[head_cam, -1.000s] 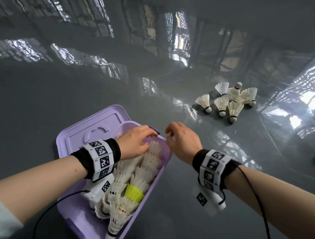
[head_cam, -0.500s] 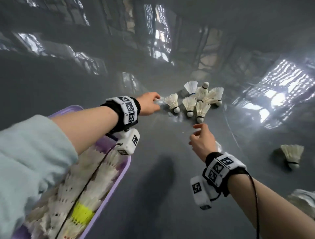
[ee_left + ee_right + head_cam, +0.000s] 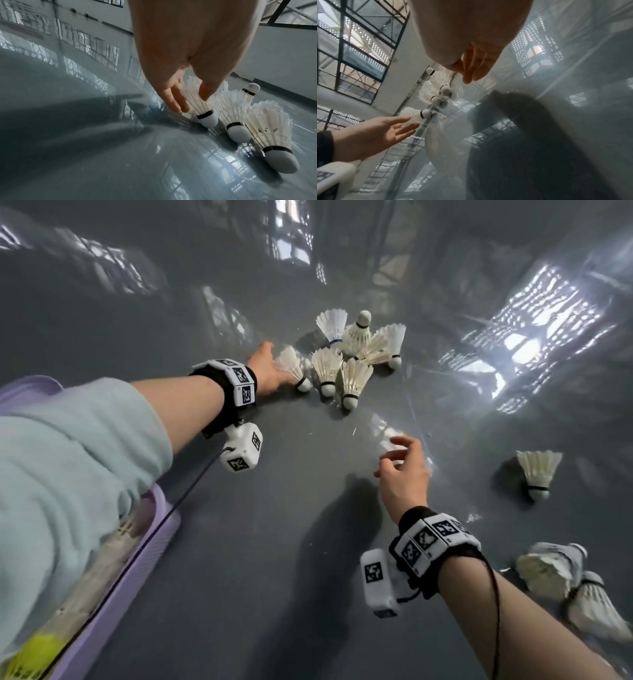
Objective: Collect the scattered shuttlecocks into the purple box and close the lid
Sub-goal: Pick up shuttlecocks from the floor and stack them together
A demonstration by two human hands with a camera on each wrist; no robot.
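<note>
A glossy grey floor [image 3: 239, 559] mirrors window grids and white walls. The left hand [image 3: 265, 369] – fingers straight – touches the nearest shuttlecock [image 3: 294, 368] of a cluster; the right hand [image 3: 404, 470] hovers, loosely spread. The purple box [image 3: 150, 546] sits lower left, open.

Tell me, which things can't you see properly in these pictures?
- Purple box: head view, mostly behind the pale sleeve and cut by the left edge; no lid can be told apart.
- Shuttlecocks in the box: blurred, uncountable.
- Left hand fingertips: head view hides them behind the nearest shuttlecock; whether they touch it stays unclear.
- Shuttlecocks at bottom right: blurred, cut by the edge.
- Pile of shuttlecocks: right wrist view, small, overlapping.
</note>
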